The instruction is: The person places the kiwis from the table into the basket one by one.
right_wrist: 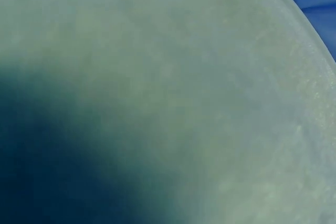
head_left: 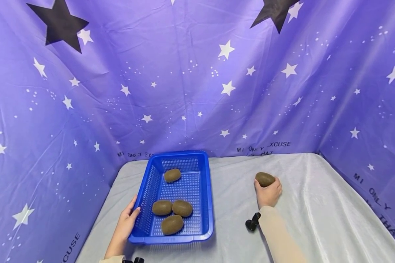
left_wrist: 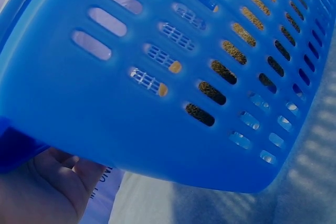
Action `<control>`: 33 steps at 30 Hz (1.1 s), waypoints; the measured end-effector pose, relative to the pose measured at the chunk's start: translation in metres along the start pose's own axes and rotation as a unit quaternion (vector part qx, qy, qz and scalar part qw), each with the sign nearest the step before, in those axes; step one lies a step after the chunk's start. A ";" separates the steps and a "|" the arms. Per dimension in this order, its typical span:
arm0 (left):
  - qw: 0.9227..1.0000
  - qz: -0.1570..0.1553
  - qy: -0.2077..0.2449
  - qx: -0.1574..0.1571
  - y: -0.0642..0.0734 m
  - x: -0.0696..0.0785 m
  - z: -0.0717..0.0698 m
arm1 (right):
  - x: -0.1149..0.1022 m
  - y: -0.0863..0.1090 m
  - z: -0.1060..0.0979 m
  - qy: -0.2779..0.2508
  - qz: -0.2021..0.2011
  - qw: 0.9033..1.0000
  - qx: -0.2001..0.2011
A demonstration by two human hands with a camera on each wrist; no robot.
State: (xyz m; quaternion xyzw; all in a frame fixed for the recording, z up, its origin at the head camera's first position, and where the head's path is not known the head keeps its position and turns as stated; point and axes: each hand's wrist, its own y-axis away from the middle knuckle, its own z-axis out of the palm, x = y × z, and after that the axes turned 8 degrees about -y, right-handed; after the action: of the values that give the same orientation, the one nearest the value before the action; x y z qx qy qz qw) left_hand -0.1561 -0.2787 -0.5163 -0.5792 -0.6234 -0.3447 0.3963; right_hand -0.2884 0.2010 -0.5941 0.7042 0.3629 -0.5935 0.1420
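Note:
A blue plastic basket (head_left: 211, 204) with slotted walls stands on the left half of the table in the head view. Several brown kiwis lie in it: one kiwi (head_left: 172, 175) towards the far end, the others, such as this near kiwi (head_left: 172, 224), grouped closer to me. My left hand (head_left: 124, 223) grips the basket's left rim, fingers partly hidden behind it; the left wrist view shows this hand beneath the rim. Out to the right, my right hand (head_left: 270, 193) holds another kiwi (head_left: 264, 179) between thumb and fingers. Whether that kiwi touches the table I cannot tell.
A pale grey cloth covers the table (head_left: 233, 212). Purple star-printed curtains (head_left: 191, 91) enclose it at the back and both sides, close behind the basket's far end. The right wrist view shows only blurred cloth (right_wrist: 210, 103), a dark shadow and a blue corner.

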 end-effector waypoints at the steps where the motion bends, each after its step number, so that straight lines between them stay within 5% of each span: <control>1: 1.000 -0.003 -0.002 0.001 0.000 0.000 0.000 | -0.001 0.000 0.000 -0.002 -0.003 1.000 -0.006; 15: 1.000 0.008 -0.013 0.005 0.000 -0.003 -0.005 | -0.008 0.005 -0.001 -0.058 -0.043 0.996 -0.048; 33: 1.000 0.005 -0.008 0.001 -0.001 -0.005 -0.001 | -0.033 0.027 -0.010 -0.075 -0.086 0.979 -0.169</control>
State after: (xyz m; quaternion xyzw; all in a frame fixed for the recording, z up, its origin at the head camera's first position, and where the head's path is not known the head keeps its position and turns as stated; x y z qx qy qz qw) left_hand -0.1565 -0.2820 -0.5202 -0.5845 -0.6244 -0.3370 0.3936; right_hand -0.2641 0.1769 -0.5665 0.5896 0.5052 -0.5849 0.2346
